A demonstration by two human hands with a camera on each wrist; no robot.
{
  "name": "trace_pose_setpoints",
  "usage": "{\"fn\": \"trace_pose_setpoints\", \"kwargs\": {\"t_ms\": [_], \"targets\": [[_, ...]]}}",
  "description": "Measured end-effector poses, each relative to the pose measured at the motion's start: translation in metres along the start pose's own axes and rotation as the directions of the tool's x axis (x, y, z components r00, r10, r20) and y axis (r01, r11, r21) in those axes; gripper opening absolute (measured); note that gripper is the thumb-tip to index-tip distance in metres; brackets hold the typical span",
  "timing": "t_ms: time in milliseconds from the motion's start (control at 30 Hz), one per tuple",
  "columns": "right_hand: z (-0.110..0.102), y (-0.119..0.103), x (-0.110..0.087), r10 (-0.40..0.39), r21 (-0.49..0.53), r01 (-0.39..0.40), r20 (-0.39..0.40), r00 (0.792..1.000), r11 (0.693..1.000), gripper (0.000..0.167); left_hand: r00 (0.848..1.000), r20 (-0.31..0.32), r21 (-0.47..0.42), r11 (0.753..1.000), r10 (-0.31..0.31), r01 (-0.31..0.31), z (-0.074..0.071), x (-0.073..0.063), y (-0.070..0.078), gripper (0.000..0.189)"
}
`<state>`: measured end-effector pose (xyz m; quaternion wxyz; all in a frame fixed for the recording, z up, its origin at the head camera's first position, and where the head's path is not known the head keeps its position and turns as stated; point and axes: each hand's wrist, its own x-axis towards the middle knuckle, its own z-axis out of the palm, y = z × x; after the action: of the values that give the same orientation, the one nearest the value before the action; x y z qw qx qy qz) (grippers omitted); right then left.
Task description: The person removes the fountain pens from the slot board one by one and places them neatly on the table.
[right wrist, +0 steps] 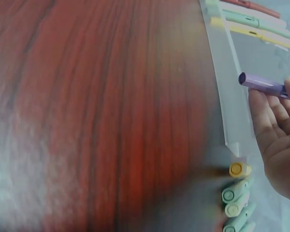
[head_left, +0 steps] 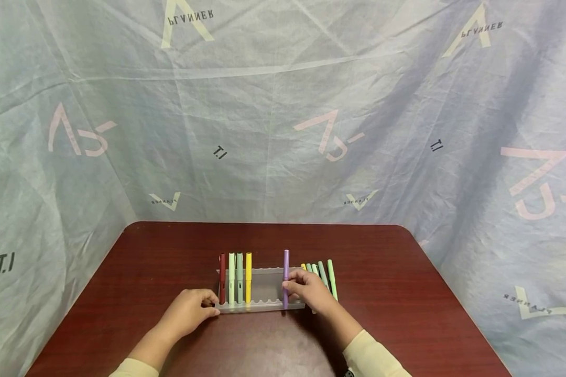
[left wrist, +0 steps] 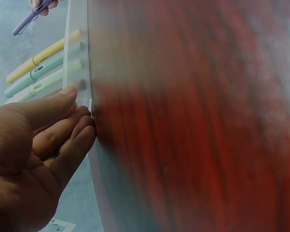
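Between thumb and fingers my right hand [head_left: 311, 293] pinches a purple pen [head_left: 286, 267], held upright at the right part of a clear plastic pen rack [head_left: 269, 287]. In the right wrist view the pen's lower end [right wrist: 242, 79] sticks out past the fingers, beside the rack's front strip [right wrist: 227, 96]. My left hand [head_left: 187, 314] grips the rack's left front corner, thumb and fingertips at its edge. Standing in the rack's left part are a dark red pen [head_left: 222, 280], a pale green pen [head_left: 231, 280], a grey-green pen [head_left: 239, 280] and a yellow pen [head_left: 248, 280].
Right of the rack, several more pens [head_left: 330, 272] lean side by side, partly hidden behind the right hand; one yellow pen [right wrist: 237, 169] is nearest the rack's end. The dark red wooden table [head_left: 170, 246] is enclosed by a grey printed cloth [head_left: 264, 104] at back and sides.
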<state>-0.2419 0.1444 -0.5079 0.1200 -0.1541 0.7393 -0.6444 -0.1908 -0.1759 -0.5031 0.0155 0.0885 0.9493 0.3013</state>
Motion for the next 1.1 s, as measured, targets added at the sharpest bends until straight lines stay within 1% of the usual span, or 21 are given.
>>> {"fn": "trace_pose_setpoints", "kwargs": {"t_ms": [167,367,500,667,933,1100], "targets": [[-0.008,-0.002,-0.004,-0.002,-0.047,0.002,-0.005,1.0,0.999,0.028,1.0,0.009,-0.004,1.0,-0.012,0.012,0.0,0.0,0.0,0.012],[-0.019,-0.001,-0.006,0.01,-0.066,-0.011,-0.002,1.0,0.998,0.036,1.0,0.009,-0.005,1.0,-0.006,0.006,-0.002,-0.001,0.001,0.011],[-0.026,0.002,-0.006,0.007,-0.085,-0.007,-0.002,1.0,0.996,0.036,1.0,0.004,-0.001,1.0,-0.006,0.006,-0.001,0.0,0.001,0.011],[-0.035,0.007,-0.009,0.013,-0.057,-0.013,-0.005,1.0,0.998,0.037,1.0,0.001,0.001,1.0,-0.01,0.01,-0.001,0.0,0.0,0.012],[-0.052,0.007,-0.019,0.027,-0.053,-0.029,-0.042,0.999,0.998,0.038,1.0,0.001,-0.003,1.0,-0.009,0.009,0.0,0.0,-0.001,0.012],[-0.067,0.007,-0.024,0.04,-0.018,-0.041,-0.085,0.996,0.999,0.04,1.0,0.007,-0.006,1.0,-0.009,0.009,0.0,0.0,-0.001,0.011]]}}
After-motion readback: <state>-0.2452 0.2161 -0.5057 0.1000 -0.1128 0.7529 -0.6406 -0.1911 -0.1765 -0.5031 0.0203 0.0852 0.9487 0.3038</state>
